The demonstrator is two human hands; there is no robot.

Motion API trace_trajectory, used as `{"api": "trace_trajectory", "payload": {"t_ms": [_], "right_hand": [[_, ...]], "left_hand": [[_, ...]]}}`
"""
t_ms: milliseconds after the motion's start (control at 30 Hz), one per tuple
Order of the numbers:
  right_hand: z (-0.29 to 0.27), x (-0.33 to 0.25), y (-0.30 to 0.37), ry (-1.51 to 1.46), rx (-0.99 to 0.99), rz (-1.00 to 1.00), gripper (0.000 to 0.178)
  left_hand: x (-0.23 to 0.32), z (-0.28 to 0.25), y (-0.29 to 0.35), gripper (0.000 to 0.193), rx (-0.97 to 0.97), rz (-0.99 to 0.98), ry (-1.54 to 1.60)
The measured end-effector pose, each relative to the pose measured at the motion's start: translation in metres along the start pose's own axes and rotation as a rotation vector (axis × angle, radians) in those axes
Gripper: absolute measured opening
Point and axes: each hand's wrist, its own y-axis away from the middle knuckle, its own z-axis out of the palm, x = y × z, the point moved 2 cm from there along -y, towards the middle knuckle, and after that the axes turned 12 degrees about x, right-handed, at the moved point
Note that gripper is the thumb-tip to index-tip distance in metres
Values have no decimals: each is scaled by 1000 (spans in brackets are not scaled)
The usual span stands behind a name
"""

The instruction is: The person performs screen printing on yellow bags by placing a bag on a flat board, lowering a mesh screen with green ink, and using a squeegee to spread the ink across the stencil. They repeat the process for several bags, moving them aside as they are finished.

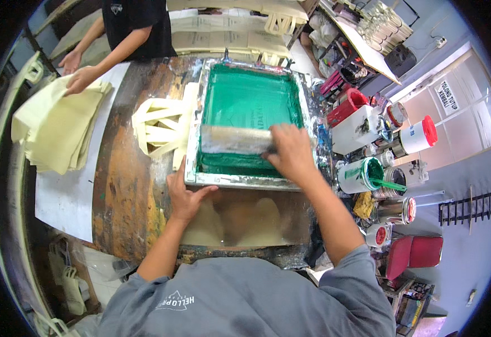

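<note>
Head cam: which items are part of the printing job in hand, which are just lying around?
In use:
- right hand gripping squeegee
- left hand pressing the corner of the screen frame
- green ink on the mesh

Lying about:
- open ink tub with green stick
- red-lidded white jar
- cream bag stack under a co-worker's hand

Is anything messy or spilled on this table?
Yes. The worktable is blotched with old orange and dark stains, and the metal frame of the green printing screen is smeared with ink. An open white tub beside it has green ink on its rim. Nothing looks freshly spilled or knocked over.
</note>
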Motion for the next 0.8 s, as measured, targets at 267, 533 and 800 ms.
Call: {"api": "trace_trajectory", "payload": {"t_ms": [267, 533, 800], "right_hand": [[-51, -2, -24, -39, -119, 14, 62], [-21, -41, 28, 116, -41, 56, 47], [58, 33, -39, 229, 135, 10, 42]], "left_hand": [[0, 2, 0, 120, 8, 6, 86], [-5, 5, 4, 119, 8, -61, 254], [-5, 5, 6, 120, 48, 26, 189]]}}
